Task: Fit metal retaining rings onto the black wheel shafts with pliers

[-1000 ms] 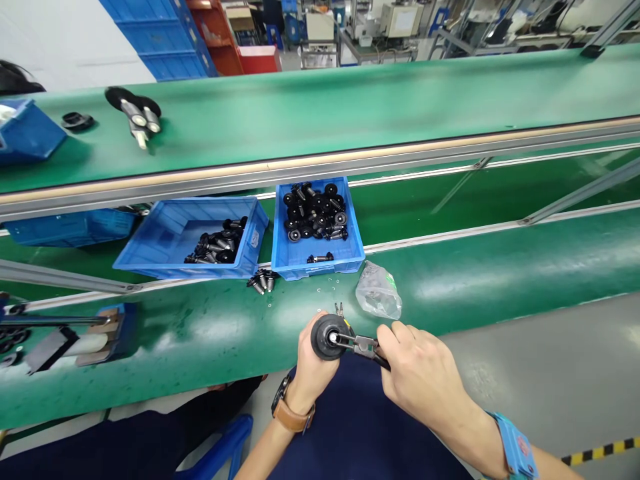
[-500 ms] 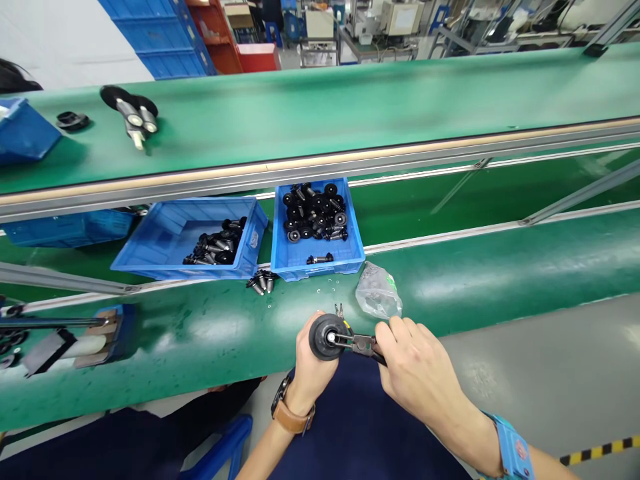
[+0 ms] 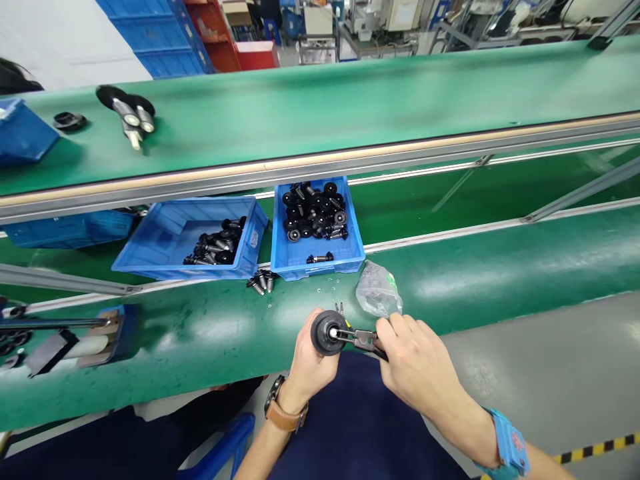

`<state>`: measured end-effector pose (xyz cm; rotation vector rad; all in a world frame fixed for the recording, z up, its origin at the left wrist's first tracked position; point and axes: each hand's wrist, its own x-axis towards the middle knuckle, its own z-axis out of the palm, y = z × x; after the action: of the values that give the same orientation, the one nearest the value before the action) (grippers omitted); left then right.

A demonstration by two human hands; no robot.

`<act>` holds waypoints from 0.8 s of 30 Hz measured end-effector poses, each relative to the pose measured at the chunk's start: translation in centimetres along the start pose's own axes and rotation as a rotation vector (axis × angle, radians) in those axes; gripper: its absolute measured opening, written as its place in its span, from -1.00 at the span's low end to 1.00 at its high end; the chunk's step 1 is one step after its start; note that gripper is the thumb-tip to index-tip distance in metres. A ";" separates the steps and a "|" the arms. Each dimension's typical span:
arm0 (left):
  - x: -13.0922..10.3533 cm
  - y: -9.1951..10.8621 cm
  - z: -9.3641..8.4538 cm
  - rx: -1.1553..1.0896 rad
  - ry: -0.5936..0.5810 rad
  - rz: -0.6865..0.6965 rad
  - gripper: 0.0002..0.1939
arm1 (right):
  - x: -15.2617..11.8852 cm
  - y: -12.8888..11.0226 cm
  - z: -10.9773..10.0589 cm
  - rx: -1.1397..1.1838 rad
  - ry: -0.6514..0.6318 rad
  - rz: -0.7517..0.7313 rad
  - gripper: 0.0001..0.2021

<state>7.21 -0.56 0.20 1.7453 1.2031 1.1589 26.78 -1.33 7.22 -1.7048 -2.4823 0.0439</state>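
My left hand [image 3: 311, 363] is closed around a black round-ended part [image 3: 323, 337], its disc facing up with a light metal shaft tip at the centre. Pliers [image 3: 364, 340] are in my right hand [image 3: 417, 357], fingers wrapped round the handles. The thin jaws of the pliers reach the shaft tip on the disc. Behind my left hand, the tips of another plier-like tool [image 3: 341, 309] show on the bench, the rest hidden. Several small rings [image 3: 329, 288] lie beyond it, beside a clear plastic bag [image 3: 379, 290].
A blue bin [image 3: 318, 267] holds several black parts. Left of it a second blue bin [image 3: 165, 270] holds more, with several loose parts [image 3: 262, 281] in front. A raised green belt [image 3: 320, 100] runs behind. A bench fixture [image 3: 85, 343] stands at the left.
The black part has tilted slightly and shifted a little to the right, and the pliers have moved with it. Both hands keep their hold.
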 end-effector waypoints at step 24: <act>-0.8 -1.1 1.8 -0.073 0.217 -0.123 -0.77 | -1.0 -2.3 1.5 -0.012 0.013 0.125 -0.84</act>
<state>8.47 -1.09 -1.62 1.4989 1.3578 1.3259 24.85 -3.01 5.85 -1.8571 -2.3683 0.0293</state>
